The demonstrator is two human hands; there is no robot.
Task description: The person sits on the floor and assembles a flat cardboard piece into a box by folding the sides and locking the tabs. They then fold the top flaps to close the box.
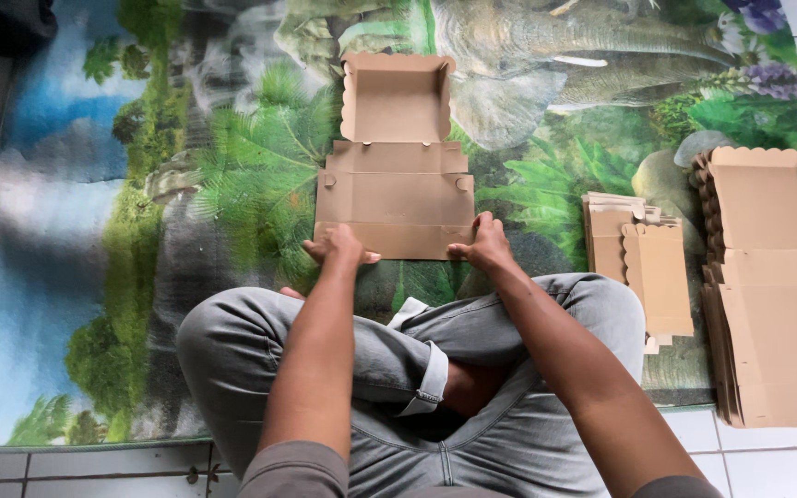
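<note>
A flat brown cardboard box blank (394,175) lies on the printed floor mat (85,231) in front of my crossed legs. Its far end has scalloped side flaps standing up. My left hand (339,247) presses on the near left corner of the blank's front flap. My right hand (481,243) presses on the near right corner, fingers curled over the edge. Both hands grip the same front flap, which is folded along its crease.
A tall stack of flat box blanks (772,295) sits at the right on the mat's edge. A smaller pile of cardboard pieces (643,263) lies beside my right knee. White floor tiles (767,461) border the mat.
</note>
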